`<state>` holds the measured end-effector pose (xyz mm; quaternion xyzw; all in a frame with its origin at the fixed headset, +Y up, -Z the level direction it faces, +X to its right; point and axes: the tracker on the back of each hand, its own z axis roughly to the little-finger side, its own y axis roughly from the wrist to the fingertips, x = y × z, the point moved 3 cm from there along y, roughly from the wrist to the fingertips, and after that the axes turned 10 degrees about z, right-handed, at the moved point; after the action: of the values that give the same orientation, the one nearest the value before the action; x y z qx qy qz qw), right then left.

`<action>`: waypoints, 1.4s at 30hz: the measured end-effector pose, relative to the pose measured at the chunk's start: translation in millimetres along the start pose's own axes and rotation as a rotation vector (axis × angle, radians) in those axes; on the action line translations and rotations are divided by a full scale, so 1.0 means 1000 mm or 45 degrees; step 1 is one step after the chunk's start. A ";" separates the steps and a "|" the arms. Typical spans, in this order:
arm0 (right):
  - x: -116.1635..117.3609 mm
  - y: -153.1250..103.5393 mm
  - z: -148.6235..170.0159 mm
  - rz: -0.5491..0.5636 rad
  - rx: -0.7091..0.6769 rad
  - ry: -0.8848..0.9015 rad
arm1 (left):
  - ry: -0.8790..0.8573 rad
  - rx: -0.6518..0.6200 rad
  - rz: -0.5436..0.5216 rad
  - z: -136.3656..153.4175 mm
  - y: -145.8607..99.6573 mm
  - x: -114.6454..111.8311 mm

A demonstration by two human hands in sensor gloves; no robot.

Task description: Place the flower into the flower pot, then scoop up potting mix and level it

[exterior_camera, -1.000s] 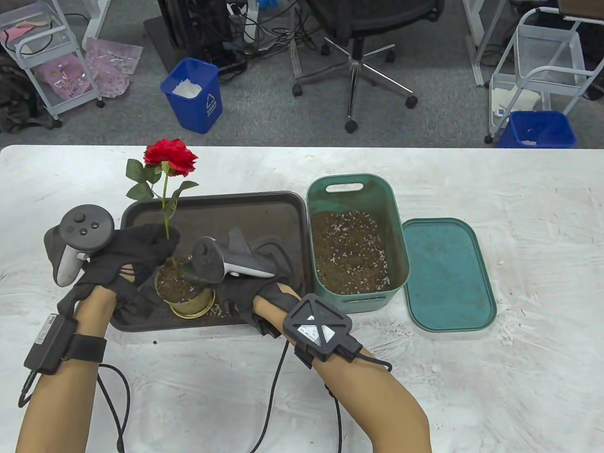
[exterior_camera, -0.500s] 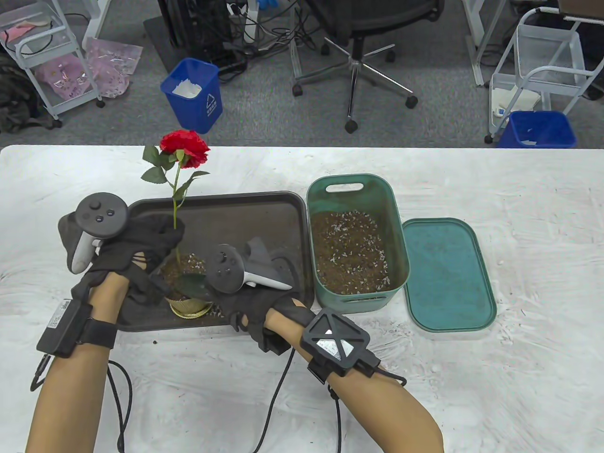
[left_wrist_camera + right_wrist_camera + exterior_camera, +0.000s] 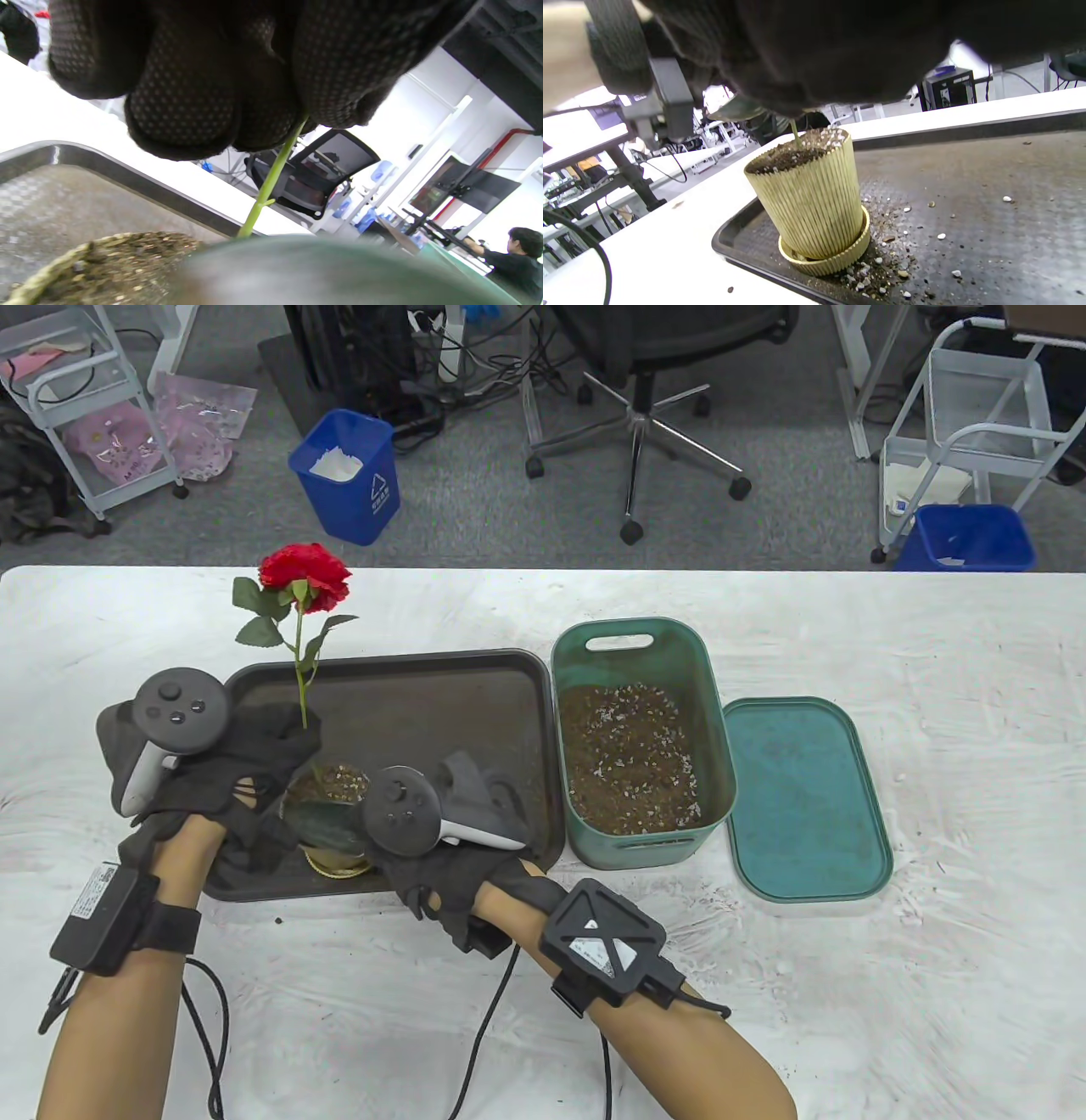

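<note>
Currently in the scoop-and-level stage, I'd say: flower is in, pot looks nearly full. On the white table (image 3: 848, 984), the dark tray (image 3: 424, 687) carries the ribbed yellow flower pot (image 3: 810, 207) on its saucer, spilled mix beside it. Green soil bin (image 3: 640, 645) sits just right of the tray. Red rose (image 3: 304, 575) stands upright, stem in the mix. Left hand (image 3: 237, 763) pinches the stem. Right hand (image 3: 441, 865) holds a green scoop (image 3: 327, 821) over the pot rim. Next: tip or level without knocking the stem.
</note>
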<state>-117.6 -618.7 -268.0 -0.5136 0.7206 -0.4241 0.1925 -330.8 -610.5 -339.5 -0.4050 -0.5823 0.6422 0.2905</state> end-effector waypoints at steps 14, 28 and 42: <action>-0.036 -0.069 0.014 0.278 0.085 -0.109 | 0.380 0.072 -0.096 -0.011 -0.040 -0.006; -0.038 -0.088 0.043 0.387 0.290 -0.405 | 0.709 -0.365 -0.486 -0.056 -0.147 -0.056; 0.030 0.010 0.066 0.107 0.654 -0.709 | 0.708 -0.629 -0.675 -0.058 -0.188 -0.089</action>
<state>-88.0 -671.7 -309.0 -0.5143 0.5313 -0.4267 0.5207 -255.1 -627.2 -138.1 -0.4560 -0.7016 0.2545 0.4848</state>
